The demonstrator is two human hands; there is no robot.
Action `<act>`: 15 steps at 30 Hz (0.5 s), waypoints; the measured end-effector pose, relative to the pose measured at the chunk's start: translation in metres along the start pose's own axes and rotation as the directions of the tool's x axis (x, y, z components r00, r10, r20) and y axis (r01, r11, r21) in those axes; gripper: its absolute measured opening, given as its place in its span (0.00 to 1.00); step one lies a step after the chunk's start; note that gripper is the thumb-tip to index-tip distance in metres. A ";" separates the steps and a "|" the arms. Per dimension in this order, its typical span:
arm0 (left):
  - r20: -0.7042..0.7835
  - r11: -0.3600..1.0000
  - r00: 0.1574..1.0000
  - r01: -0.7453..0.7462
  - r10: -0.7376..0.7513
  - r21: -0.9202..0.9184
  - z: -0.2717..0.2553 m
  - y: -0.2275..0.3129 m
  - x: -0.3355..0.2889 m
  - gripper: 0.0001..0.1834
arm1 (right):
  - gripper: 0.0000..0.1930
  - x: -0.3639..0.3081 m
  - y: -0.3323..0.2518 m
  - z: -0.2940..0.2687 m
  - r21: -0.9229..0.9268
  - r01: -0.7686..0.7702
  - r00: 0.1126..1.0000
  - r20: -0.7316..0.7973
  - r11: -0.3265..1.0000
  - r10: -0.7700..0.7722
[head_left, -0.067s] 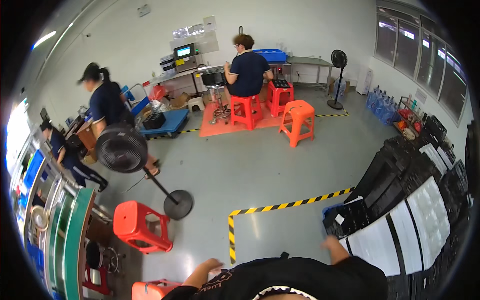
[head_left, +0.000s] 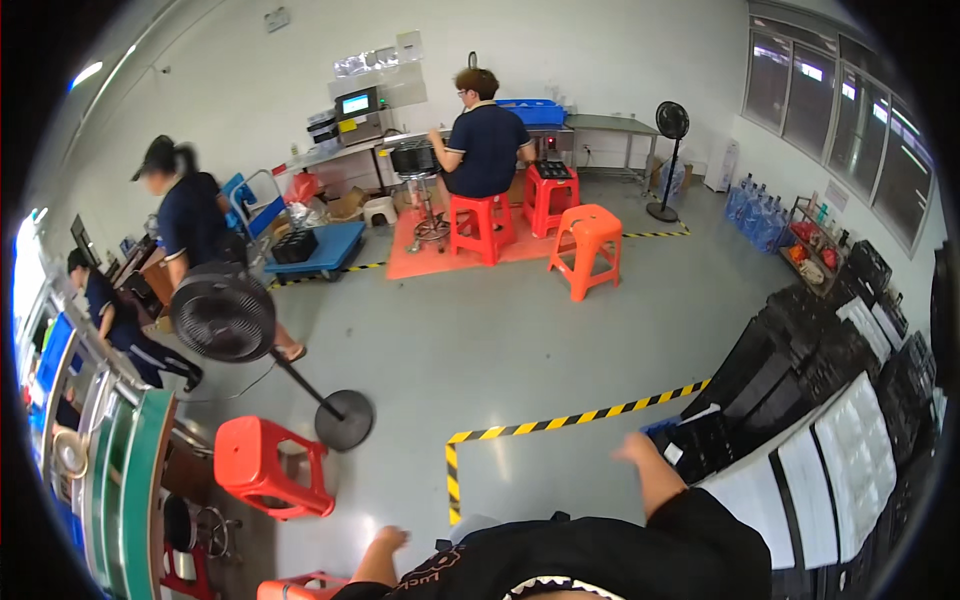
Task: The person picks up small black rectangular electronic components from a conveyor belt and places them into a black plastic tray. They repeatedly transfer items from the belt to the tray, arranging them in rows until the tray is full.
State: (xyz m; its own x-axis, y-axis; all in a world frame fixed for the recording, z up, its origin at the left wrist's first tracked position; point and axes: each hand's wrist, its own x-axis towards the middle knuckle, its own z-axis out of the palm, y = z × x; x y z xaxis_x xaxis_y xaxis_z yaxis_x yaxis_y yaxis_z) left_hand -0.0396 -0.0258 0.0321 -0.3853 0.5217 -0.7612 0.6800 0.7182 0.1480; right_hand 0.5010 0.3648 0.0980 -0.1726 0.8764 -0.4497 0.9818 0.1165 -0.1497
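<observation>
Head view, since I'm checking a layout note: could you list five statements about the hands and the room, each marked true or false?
1. The left hand and right hand are touching each other. False: they are well apart.
2. The right hand is nearer the black stack than the left hand is. True.
3. The floor tape is plain white. False: it is striped yellow and black.
4. The seated co-worker has their back toward the camera. True.
5. The blue trolley stands to the right of the seated co-worker. False: it stands to the left in this view.
</observation>
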 end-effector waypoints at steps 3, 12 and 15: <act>-0.107 0.905 0.937 0.286 -0.334 -0.316 -0.028 -0.038 0.022 0.29 | 0.12 0.068 -0.140 -0.170 0.080 0.066 0.957 -0.288 0.995 -0.040; 0.065 0.877 0.981 -0.195 0.185 0.440 -0.254 0.108 0.184 0.23 | 0.15 0.285 -0.043 -0.158 -0.179 -0.062 0.982 -0.188 0.982 0.028; -0.196 0.949 0.980 0.088 -0.027 0.304 -0.340 0.123 0.322 0.19 | 0.16 0.279 0.006 -0.099 -0.279 -0.046 0.920 0.363 0.959 0.150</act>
State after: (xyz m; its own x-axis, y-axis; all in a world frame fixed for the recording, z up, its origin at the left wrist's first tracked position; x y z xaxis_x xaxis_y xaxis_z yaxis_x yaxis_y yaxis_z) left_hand -0.2923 0.3866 0.0197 -0.5188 0.5820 -0.6263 0.8011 0.5866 -0.1185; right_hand 0.4665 0.6565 0.0593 -0.0401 0.6540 -0.7554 0.9718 0.2015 0.1229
